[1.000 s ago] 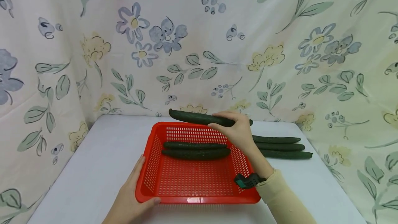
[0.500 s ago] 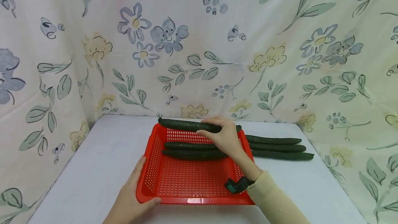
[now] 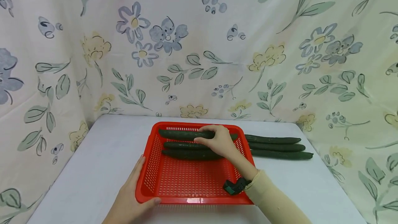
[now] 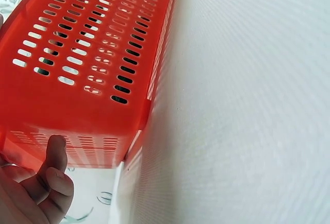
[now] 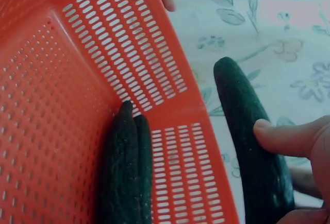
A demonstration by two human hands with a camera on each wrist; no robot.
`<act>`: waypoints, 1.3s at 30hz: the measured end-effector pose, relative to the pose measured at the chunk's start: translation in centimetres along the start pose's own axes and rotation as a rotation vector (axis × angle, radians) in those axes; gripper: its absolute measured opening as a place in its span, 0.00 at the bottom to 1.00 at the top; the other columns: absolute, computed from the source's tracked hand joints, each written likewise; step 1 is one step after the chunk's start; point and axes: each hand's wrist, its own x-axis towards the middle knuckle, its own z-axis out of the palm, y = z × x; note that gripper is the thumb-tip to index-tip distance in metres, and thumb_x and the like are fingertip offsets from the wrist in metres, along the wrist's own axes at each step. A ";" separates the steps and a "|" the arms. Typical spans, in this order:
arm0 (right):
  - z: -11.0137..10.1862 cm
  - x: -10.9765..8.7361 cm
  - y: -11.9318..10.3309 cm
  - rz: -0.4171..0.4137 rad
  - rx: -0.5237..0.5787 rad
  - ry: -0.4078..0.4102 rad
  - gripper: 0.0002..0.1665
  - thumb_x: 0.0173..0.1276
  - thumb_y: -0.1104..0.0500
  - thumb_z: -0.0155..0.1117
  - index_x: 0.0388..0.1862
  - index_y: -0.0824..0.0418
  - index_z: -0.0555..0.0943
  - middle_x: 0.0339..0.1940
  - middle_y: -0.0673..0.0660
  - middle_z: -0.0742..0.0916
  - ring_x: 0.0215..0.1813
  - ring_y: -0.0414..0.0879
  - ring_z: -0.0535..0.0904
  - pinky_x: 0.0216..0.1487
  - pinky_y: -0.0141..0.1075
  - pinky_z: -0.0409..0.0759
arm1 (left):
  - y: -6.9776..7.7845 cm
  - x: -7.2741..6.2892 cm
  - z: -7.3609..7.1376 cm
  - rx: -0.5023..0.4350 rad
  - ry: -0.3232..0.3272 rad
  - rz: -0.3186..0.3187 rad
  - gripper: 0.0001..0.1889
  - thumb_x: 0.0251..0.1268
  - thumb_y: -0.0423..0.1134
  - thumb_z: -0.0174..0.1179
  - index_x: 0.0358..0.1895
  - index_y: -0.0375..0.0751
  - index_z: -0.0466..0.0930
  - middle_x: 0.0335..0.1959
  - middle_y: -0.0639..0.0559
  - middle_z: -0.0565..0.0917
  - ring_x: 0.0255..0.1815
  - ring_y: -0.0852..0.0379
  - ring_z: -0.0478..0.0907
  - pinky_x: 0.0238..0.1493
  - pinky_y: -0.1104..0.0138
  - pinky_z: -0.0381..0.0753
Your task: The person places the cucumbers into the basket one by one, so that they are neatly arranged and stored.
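The right grip [image 3: 217,141] is clamped on a cucumber [image 3: 178,134], its ends jutting out either side – two cucumbers [image 3: 186,145] in the red basket [image 3: 174,200] lie nearer than the grip. The left hand [image 3: 130,189] touches the basket's near-left corner. Beyond the grip, flowered cloth [image 3: 199,92] backs the white desk [image 3: 311,189]. The held cucumber has sunk lower since the earlier frame.

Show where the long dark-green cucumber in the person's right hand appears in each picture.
Head: the long dark-green cucumber, just below centre.
Left wrist: cannot be made out.
Right wrist: the cucumber, right of centre, reaching the bottom.
Shared landmark: the red slotted plastic basket.
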 end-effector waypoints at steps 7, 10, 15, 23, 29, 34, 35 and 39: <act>0.8 -0.3 0.3 0.125 -0.040 -0.102 0.18 0.60 0.49 0.84 0.46 0.53 0.92 0.47 0.50 0.91 0.53 0.49 0.84 0.58 0.52 0.83 | 0.1 0.2 -0.1 0.014 -0.002 -0.001 0.68 0.50 0.64 0.79 0.88 0.65 0.37 0.88 0.49 0.52 0.73 0.40 0.70 0.51 0.53 0.91; 1.3 -0.3 0.6 0.148 -0.072 -0.147 0.17 0.60 0.49 0.84 0.44 0.54 0.91 0.45 0.50 0.90 0.50 0.48 0.83 0.56 0.50 0.83 | 0.1 0.2 -0.1 0.007 -0.003 -0.001 0.69 0.49 0.63 0.79 0.88 0.66 0.37 0.88 0.49 0.52 0.73 0.40 0.70 0.51 0.53 0.91; 2.0 -0.4 1.2 0.171 -0.080 -0.243 0.15 0.59 0.50 0.85 0.40 0.54 0.90 0.40 0.49 0.89 0.45 0.45 0.80 0.49 0.43 0.82 | 0.1 0.2 -0.1 0.001 -0.006 -0.014 0.69 0.48 0.63 0.80 0.88 0.66 0.38 0.88 0.50 0.52 0.73 0.41 0.70 0.51 0.54 0.91; 2.9 -1.0 1.5 0.094 -0.153 -0.365 0.14 0.58 0.49 0.86 0.38 0.51 0.90 0.38 0.47 0.88 0.43 0.44 0.81 0.46 0.43 0.83 | 0.1 0.1 0.0 0.008 0.002 0.031 0.68 0.52 0.61 0.79 0.89 0.59 0.39 0.88 0.46 0.52 0.73 0.39 0.71 0.50 0.55 0.91; 3.1 -1.2 1.9 0.009 -0.253 -0.399 0.13 0.57 0.51 0.87 0.34 0.52 0.90 0.31 0.45 0.88 0.36 0.40 0.82 0.40 0.39 0.84 | 0.1 0.1 0.0 0.009 -0.008 0.014 0.68 0.51 0.62 0.79 0.89 0.60 0.38 0.88 0.47 0.52 0.73 0.39 0.71 0.50 0.55 0.91; 3.1 -1.2 1.9 -0.050 -0.343 -0.426 0.12 0.55 0.54 0.88 0.33 0.53 0.91 0.27 0.45 0.88 0.31 0.38 0.80 0.34 0.35 0.81 | 0.0 0.1 0.0 0.033 0.009 0.050 0.67 0.52 0.60 0.79 0.89 0.59 0.39 0.88 0.45 0.53 0.72 0.39 0.72 0.50 0.56 0.91; 3.1 -1.2 1.9 -0.058 -0.359 -0.436 0.12 0.54 0.55 0.88 0.32 0.53 0.91 0.27 0.45 0.88 0.31 0.38 0.80 0.34 0.35 0.82 | 0.0 0.0 0.0 0.035 0.012 0.057 0.67 0.52 0.60 0.79 0.89 0.59 0.39 0.88 0.45 0.53 0.72 0.39 0.72 0.49 0.56 0.92; 3.1 -1.2 1.9 -0.093 -0.410 -0.479 0.13 0.52 0.59 0.89 0.29 0.50 0.89 0.28 0.44 0.88 0.32 0.38 0.81 0.34 0.35 0.82 | 0.1 0.0 0.0 0.039 0.018 0.072 0.66 0.53 0.59 0.79 0.89 0.60 0.39 0.88 0.45 0.53 0.72 0.39 0.72 0.50 0.57 0.91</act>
